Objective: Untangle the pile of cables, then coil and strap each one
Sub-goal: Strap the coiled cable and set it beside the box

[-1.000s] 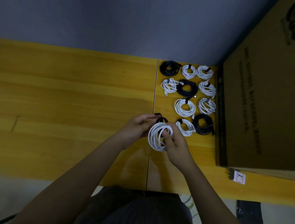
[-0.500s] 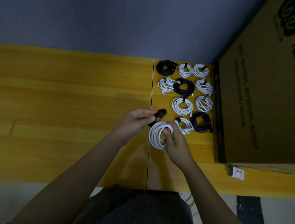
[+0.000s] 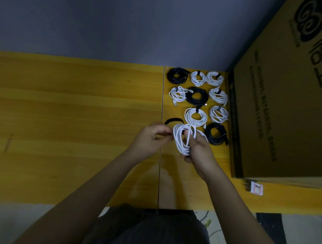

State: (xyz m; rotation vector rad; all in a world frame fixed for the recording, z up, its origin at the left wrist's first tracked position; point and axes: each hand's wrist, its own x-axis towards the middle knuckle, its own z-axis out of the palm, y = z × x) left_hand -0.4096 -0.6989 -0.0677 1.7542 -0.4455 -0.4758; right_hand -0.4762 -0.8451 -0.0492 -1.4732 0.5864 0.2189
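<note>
The yellow wooden table (image 3: 65, 98) runs across the view under a grey wall (image 3: 126, 17), with a seam between two boards near its middle. Just left of that seam the left hand (image 3: 152, 138) hovers above the table, its thumb and fingers pinched on one end of a black strap (image 3: 174, 120) that arches up and over toward the right. Next to it, touching the strap, a white cable coil (image 3: 182, 139) is held upright above the table — the right hand (image 3: 199, 152) grips it from below and behind, fingers curled round the loops and one finger poking through the middle.

Beyond the hands, on the right board, lie the finished coils in rough rows: a black coil (image 3: 177, 76) at the far left corner, white coils (image 3: 215, 79) beside it with dark straps on them, a larger black coil (image 3: 197, 95) in the second row between two white ones, and another black coil (image 3: 216, 134) just right of the held cable. Further right a big cardboard box (image 3: 285, 113) with dark printing stands on the table, close against the coils. A small white card (image 3: 257, 187) lies at its near corner.
</note>
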